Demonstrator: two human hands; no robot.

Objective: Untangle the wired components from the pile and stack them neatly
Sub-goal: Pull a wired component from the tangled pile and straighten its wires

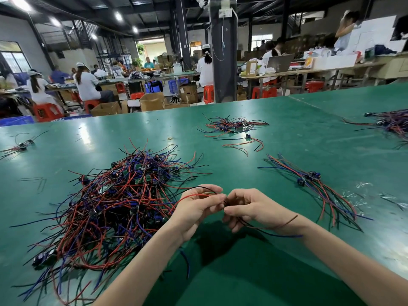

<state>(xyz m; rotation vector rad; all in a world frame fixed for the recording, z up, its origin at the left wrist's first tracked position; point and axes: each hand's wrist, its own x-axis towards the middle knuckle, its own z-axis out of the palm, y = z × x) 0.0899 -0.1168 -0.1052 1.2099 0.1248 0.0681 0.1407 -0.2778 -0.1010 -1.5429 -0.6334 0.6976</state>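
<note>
Your left hand (196, 209) and right hand (250, 208), fingers curled, pinch apparently one wired component (225, 202). One tangled pile (123, 195) left, one stack (310, 176) right.

- Table (287, 133): carries every item below.
- Large pile (114, 199): on the left half, reaching the near edge.
- Left hand (198, 206) and right hand (249, 208): above the near edge at centre, fingertips meeting, both pinching the held component (225, 203), just right of the large pile.
- Aligned stack (313, 182): right of the hands, apart from them.
- Small tangle (231, 125): behind the hands, toward the far edge, with a single component (249, 136) just before it.
- Far pile (393, 123): at the right edge.
- Small cluster (21, 145): at the left edge.
</note>
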